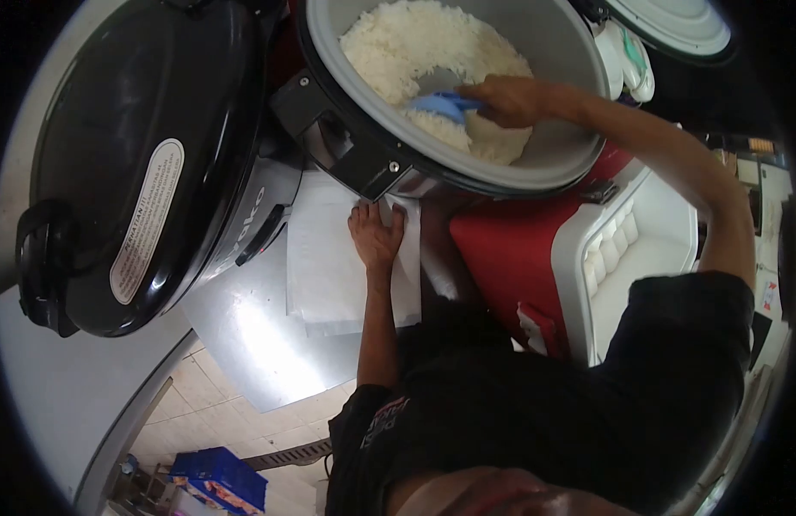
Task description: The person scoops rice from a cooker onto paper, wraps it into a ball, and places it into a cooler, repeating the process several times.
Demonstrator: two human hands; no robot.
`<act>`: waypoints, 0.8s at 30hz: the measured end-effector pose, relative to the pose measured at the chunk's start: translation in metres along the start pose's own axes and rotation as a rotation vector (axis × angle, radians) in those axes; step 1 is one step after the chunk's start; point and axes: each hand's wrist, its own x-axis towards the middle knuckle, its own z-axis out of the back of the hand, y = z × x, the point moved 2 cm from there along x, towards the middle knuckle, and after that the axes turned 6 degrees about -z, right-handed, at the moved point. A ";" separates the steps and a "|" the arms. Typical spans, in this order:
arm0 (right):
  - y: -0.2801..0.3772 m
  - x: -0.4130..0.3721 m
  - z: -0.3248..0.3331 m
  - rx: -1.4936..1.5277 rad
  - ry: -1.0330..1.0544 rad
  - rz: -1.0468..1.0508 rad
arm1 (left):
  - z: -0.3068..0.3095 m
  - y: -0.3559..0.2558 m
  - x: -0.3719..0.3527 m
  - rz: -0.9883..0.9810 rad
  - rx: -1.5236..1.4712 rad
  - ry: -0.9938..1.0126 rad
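A large open rice cooker (579, 77) holds white rice (389, 52), with the pot's bottom showing in a gap in the middle. Inside it, my right hand (512, 101) is closed around the handle of a blue scoop (441, 106), whose head is in the rice. My left hand (376, 234) lies with its fingers apart on a stack of white paper sheets (338, 275), just below the cooker's front edge. The stack rests on a metal table (252, 335).
A closed black rice cooker (148, 103) stands at the left. To the right are a red and white cooler box (510, 258), its white interior showing, and a round lid (673, 21). A blue crate (222, 477) is at the lower left, near a floor drain (290, 454).
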 end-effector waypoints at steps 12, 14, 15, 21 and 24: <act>0.023 -0.030 0.000 0.662 0.565 -0.129 | -0.010 0.008 -0.009 0.074 -0.108 0.004; 0.025 -0.038 0.016 0.870 0.587 -0.239 | -0.007 0.006 -0.006 0.095 -0.129 0.008; 0.026 -0.042 0.027 0.871 0.587 -0.240 | -0.004 0.004 -0.006 0.116 -0.143 0.014; 0.023 -0.024 0.075 -0.408 -0.611 -0.006 | 0.003 -0.006 -0.003 0.060 -0.129 -0.019; -0.014 -0.007 0.095 -0.783 -0.324 -0.064 | 0.002 -0.007 -0.001 0.028 -0.078 -0.109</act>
